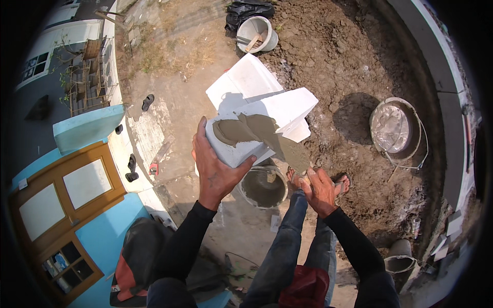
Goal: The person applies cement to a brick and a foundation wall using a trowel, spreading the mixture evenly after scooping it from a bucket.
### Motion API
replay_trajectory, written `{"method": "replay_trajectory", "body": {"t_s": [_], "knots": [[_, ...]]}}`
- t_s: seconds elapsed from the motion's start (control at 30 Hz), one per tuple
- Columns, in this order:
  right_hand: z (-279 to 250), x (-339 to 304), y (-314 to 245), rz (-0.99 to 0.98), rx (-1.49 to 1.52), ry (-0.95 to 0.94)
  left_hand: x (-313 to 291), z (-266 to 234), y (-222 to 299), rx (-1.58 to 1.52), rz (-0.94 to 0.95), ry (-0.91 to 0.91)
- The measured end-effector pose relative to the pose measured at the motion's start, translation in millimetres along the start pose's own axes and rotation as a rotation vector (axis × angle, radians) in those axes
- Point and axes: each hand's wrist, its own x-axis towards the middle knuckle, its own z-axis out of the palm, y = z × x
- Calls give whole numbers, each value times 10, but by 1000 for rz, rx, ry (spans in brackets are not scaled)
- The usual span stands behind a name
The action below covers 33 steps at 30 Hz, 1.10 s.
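My left hand (218, 172) grips the left end of a white lightweight block (294, 107), thumb on its near edge and fingers on its far side. Grey mortar (236, 132) lies in a thick layer over the left part of the block's top. My right hand (321, 194) is closed round the handle of a trowel (294, 152). Its blade is coated in mortar and meets the mortar layer at the block's near right edge. Behind the held block is another white block (246, 77). Partly under the held block stands a bucket (263, 192) with mortar inside.
A pail with sticks (258, 35) stands far ahead, beside a black bag (246, 13). To the right is a bucket with a wire handle (395, 128) on rough soil (334, 61). Another bucket (400, 263) stands near right. A red-handled saw (156, 163) and sandals (148, 102) lie left.
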Motion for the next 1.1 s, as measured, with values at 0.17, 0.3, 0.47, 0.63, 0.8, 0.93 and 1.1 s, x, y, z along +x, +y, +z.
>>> {"method": "replay_trajectory", "body": {"t_s": [0.17, 0.3, 0.47, 0.63, 0.8, 0.93, 1.1], "knots": [[-813, 93, -364, 124, 91, -58, -1, 4, 86, 49, 24, 23], [-1630, 837, -1008, 300, 157, -372, 41, 28, 174, 58, 76, 81], [-1797, 1280, -955, 154, 302, -651, 67, 76, 178, 60, 67, 114], [-1678, 1603, -691, 98, 229, -748, 80, 112, 240, 47, 74, 122], [-1238, 1762, -139, 7, 234, -752, -56, 74, 91, -8, 37, 69], [-861, 1805, 520, 173, 337, -894, -130, 66, 18, -30, 26, 54], [-802, 1760, 883, 430, 410, -852, -152, 105, -17, -100, 51, 55]]}}
